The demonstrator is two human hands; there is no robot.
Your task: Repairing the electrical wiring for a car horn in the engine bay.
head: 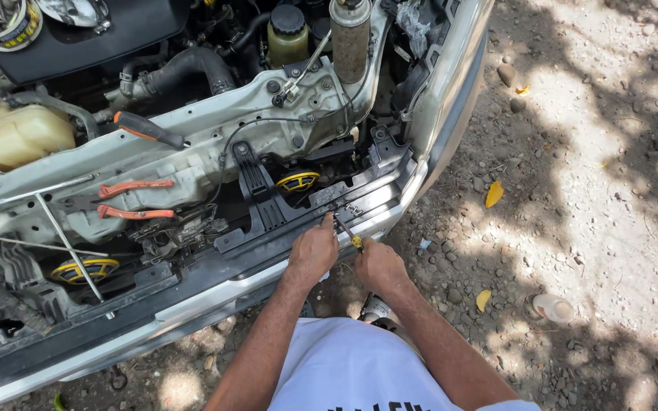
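Front of the car's a makeshift bench: the pale radiator support (192, 122) up and left of the hands has a black-and-orange screwdriver (148, 129) and orange-handled pliers (132, 199) lying on it. Gravel ground (573, 190) to the right, with yellow leaves (494, 193) and a pale bottle (554, 307).

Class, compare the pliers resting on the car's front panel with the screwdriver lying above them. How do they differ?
The pliers have two orange handles; the screwdriver has one thick black handle with orange trim. The pliers lie nearly level; the screwdriver slants down to the right. Both rest untouched on the pale metal panel.
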